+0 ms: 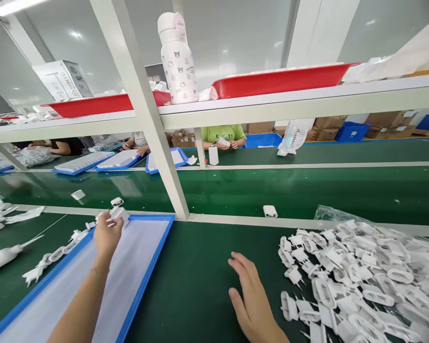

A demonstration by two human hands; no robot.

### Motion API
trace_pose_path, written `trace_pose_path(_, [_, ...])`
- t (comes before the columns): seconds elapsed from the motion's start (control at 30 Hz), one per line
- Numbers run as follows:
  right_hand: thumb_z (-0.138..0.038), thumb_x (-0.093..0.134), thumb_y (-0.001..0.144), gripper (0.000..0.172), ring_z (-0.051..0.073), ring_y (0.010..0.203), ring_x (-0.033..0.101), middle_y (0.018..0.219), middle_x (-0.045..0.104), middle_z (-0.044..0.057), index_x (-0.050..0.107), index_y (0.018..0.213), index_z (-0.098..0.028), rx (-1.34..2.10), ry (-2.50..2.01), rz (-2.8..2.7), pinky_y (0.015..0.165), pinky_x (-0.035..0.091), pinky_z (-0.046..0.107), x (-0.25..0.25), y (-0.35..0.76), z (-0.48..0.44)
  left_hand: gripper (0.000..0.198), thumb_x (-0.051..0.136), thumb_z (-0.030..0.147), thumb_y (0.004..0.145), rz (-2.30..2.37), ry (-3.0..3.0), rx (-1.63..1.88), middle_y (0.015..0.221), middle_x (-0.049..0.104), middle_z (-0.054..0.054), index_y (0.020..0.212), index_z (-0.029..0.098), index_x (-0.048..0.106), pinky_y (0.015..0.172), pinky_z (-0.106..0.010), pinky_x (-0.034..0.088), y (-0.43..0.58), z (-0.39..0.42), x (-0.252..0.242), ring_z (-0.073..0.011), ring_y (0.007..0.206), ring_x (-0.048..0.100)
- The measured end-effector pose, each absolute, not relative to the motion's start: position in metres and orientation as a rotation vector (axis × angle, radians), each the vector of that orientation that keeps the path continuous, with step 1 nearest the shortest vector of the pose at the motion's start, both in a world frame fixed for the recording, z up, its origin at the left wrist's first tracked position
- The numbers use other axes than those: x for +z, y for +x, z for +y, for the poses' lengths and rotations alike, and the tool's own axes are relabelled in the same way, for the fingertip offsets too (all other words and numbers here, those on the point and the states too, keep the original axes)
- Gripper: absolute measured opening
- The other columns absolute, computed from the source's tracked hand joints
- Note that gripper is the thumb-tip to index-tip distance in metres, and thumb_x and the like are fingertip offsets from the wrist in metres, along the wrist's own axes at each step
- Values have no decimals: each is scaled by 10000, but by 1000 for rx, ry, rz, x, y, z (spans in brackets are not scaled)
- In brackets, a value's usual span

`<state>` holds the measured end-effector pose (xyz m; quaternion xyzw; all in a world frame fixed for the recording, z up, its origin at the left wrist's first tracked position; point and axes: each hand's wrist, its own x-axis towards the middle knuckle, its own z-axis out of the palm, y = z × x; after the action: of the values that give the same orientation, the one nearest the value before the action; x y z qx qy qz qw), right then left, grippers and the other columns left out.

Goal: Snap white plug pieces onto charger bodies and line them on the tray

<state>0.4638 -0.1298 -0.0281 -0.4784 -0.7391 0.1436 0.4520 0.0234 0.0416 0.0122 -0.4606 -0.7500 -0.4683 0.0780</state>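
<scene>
My left hand (107, 234) is closed on a white charger housing (120, 215), held over the far end of a blue-rimmed tray (143, 288) lined with white. Just beyond it, another white housing (117, 201) sits by the green belt's near edge. My right hand (252, 297) is open over the green tabletop, its fingers apart and nothing in them. To its right spreads a heap of white plug parts (353, 281), some with thin metal pins, partly under clear plastic. A row of similar white parts (59, 252) runs along the tray's left side.
White housings (270, 211) lie scattered on the green belt (307, 190). A white post (146, 114) rises before me, carrying a shelf with red trays (282, 82) and a bottle (178, 62). A white squeeze bottle (3, 259) lies at left. Co-workers sit across the belt.
</scene>
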Motion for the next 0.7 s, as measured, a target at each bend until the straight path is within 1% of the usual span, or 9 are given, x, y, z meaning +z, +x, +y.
trace_pose_path(0.07, [-287,449,895,432,288,1187,475,1342,453,91,380,1322,-292,372,-1171,-1854,871,508,448,-29,461,-129,493,594,341,700,-2328,-1371,-1253,1034,569,-89,1145,154,491,796,-384,473,10,44,-10,-228,822,598])
trace_pose_path(0.17, [-284,453,893,395,282,1166,495,1329,466,92,416,1286,-287,379,-1184,-1852,849,521,418,-30,460,-128,473,571,380,710,-2403,-1359,-1145,1033,545,-84,1128,174,488,804,-392,465,5,50,-36,-229,824,595])
trace_pose_path(0.3, [-280,436,908,338,265,1171,489,1324,470,85,452,1246,-275,413,-1237,-1891,875,502,393,-28,461,-133,422,538,428,701,-2412,-1266,-1092,862,547,-45,1049,198,477,835,-389,449,4,64,-49,-278,962,560])
trace_pose_path(0.33, [-275,423,913,324,259,1179,479,1326,466,86,458,1235,-266,422,-1253,-1901,887,493,390,-26,461,-135,416,544,451,685,-2471,-1218,-1080,816,544,-31,1014,208,468,816,-388,456,2,67,-49,-282,952,562])
trace_pose_path(0.4, [-267,406,918,288,247,1184,466,1313,470,84,481,1196,-251,444,-1301,-1937,906,475,385,-17,464,-137,400,553,516,652,-2659,-1117,-1023,745,527,-3,913,229,453,751,-381,474,-2,71,-48,-273,854,583])
trace_pose_path(0.5, [-271,453,895,198,244,1126,493,1232,528,65,548,1067,-245,456,-1428,-2042,902,460,390,4,482,-123,392,540,583,623,-2808,-1030,-884,657,471,8,717,233,392,679,-376,479,-7,72,-44,-275,785,582])
trace_pose_path(0.57, [-298,480,879,173,248,1075,516,1172,563,60,565,1018,-240,422,-1563,-2084,877,458,390,19,507,-96,401,532,577,626,-2670,-1022,-897,651,458,-7,654,226,341,661,-392,471,-6,70,-37,-303,819,573])
trace_pose_path(0.63, [-363,427,905,257,250,1077,515,1168,565,85,536,1092,-224,358,-1804,-2021,845,458,370,28,539,-56,354,524,527,650,-2408,-1091,-989,649,471,-13,648,220,347,641,-412,457,5,67,-24,-316,806,567])
trace_pose_path(0.7, [-389,421,907,350,253,1143,482,1252,513,107,471,1208,-216,281,-2223,-1840,862,435,344,32,571,-12,262,512,456,688,-2097,-1291,-1085,630,483,-4,666,218,404,627,-403,448,28,62,-5,-287,748,562])
